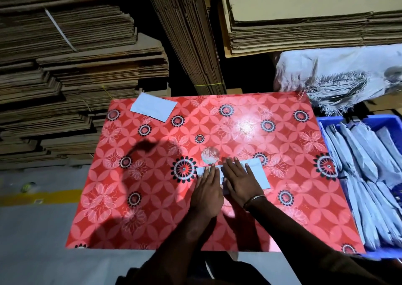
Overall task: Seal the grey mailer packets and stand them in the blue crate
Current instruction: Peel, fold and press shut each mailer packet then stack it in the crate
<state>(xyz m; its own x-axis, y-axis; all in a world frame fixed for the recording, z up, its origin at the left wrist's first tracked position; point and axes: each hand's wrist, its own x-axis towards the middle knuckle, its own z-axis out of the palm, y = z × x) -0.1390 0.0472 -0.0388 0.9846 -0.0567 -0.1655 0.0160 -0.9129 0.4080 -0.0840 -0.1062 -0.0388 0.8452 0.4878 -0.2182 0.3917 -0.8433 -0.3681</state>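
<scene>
Flat grey mailer packet (253, 171), long axis left-right

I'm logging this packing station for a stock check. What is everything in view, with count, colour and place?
Grey mailer packet under the hands: one, pale grey, flat on the table near its middle.
Second flat pale packet: one, pale grey-white, far left corner of the table.
Red floral plastic-covered table: one, red with black and white flowers, centre.
Blue plastic crate: one, blue, right of the table.
Grey mailer packets standing in the crate: many, count unclear, grey.
Stacks of flattened brown cardboard: several, brown, behind and left of the table.
White woven sack: one, off-white, behind the crate.
Left hand: flat, pressing the packet.
Right hand: flat, pressing the packet; metal bangle on its wrist.
</scene>
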